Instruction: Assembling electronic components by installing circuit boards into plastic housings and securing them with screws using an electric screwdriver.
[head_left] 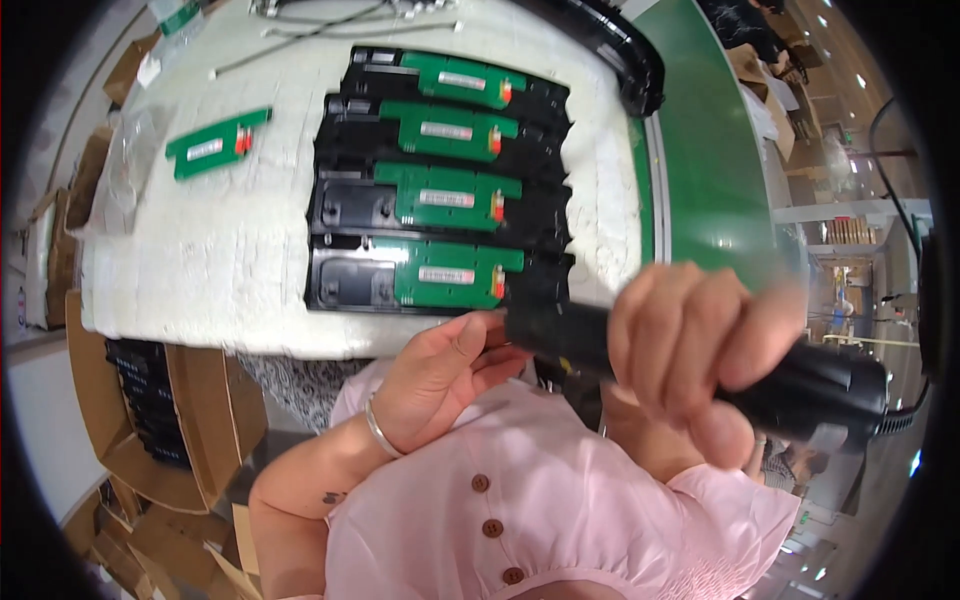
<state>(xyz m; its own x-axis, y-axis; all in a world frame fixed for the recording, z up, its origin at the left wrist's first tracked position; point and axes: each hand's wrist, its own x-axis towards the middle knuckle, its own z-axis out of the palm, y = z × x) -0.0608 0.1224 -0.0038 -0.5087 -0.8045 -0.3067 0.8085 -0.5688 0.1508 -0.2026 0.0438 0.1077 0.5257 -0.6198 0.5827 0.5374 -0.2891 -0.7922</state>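
Note:
My right hand (690, 350), smeared by motion, is wrapped round a black corded electric screwdriver (570, 335) lying nearly level, its front end toward the left. Close by that end is my left hand (435, 370), thumb and fingers curled together; whatever they pinch, if anything, is too small to make out. Just beyond both hands, several black plastic housings lie in a column, each carrying a green circuit board with a pale label and a red-and-orange part. The nearest circuit board (430, 290) sits by the left fingertips. Another circuit board (215, 145) lies loose at the left.
White padding (220, 270) covers the table. Thin cables (340, 30) lie at its far edge, and a curved black part (620, 50) is at the far right. Beyond the right edge runs a green surface (710, 180). A cardboard box (215, 410) with stacked black parts stands lower left.

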